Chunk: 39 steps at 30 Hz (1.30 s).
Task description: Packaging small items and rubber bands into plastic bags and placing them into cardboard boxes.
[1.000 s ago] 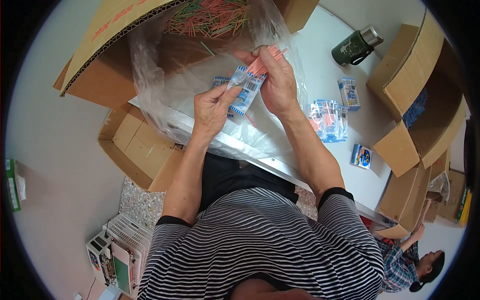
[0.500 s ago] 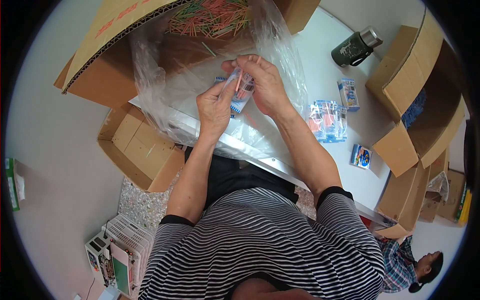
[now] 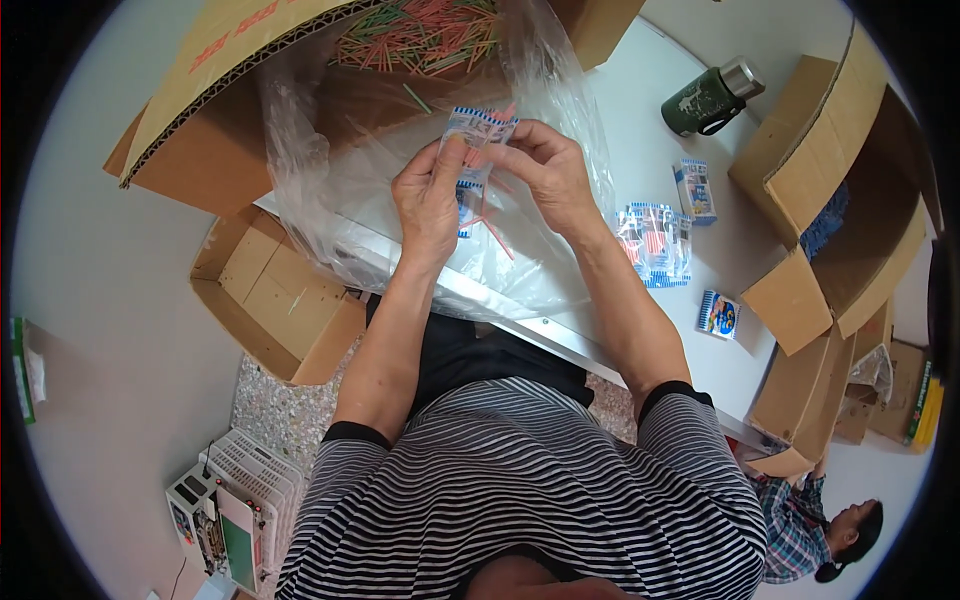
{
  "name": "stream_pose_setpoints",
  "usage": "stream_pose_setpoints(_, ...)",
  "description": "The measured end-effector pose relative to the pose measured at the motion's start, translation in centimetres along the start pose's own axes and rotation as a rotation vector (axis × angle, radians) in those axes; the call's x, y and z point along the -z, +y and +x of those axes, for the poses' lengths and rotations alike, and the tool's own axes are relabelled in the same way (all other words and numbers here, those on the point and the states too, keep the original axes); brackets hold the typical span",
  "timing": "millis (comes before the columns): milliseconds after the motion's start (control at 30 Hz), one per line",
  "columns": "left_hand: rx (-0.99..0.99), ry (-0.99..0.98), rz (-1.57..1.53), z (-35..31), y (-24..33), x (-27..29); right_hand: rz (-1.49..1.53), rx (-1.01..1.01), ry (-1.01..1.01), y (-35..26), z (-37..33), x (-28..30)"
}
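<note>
A small clear packet (image 3: 470,168) with blue striped ends and pink sticks inside is upright between my hands, over the plastic sheet. My left hand (image 3: 428,205) grips its left side, thumb lying along the front. My right hand (image 3: 560,185) is closed at the packet's right side, thumb pressed to it; whether its hidden fingers hold a stick as well, I cannot tell. Below the packet, a second blue-and-white packet (image 3: 465,215) is partly hidden by my left hand. Loose thin pink sticks (image 3: 497,238) lie on the plastic sheet (image 3: 530,270) beside it.
A large carton (image 3: 215,165) at the far side holds many thin pink and green sticks (image 3: 420,40). To the right are several filled packets (image 3: 655,243), small boxes (image 3: 696,190), a green flask (image 3: 710,97) and an open carton (image 3: 800,240). A person (image 3: 815,530) is at lower right.
My right hand has moved lower and to the right, from the packet's top to its side. The packet has risen a little and now shows its striped top end. Pink sticks below are uncovered.
</note>
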<state>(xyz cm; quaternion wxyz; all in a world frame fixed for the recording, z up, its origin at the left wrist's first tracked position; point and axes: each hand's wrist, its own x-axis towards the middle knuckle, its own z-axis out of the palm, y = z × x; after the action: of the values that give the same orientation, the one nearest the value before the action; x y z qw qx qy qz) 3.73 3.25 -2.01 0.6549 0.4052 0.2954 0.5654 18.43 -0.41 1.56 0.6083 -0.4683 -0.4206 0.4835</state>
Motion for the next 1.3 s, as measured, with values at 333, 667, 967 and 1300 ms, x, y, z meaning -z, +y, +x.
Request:
stream_pose_setpoints(333, -0.186, 0.258, 1.024, -1.3, 3.8, 2.4, -0.120, 0.192, 0.361, -2.9, -6.0, 7.2)
stream_pose_setpoints(667, 0.038, 0.041, 1.434, -0.4, 2.4, 3.9, -1.426, 0.077, 0.592, -3.9, -11.9, 12.4)
stream_pose_setpoints(967, 0.110, 0.065, 1.261, -0.5, 3.1, 4.9, -1.242, 0.784, -0.025, -1.7, 11.2, 2.1)
stream_pose_setpoints(1300, -0.144, 0.041, 1.211, -1.1, 2.4, 6.1, -1.199, 0.583, -0.166, 4.1, 26.6, -0.1)
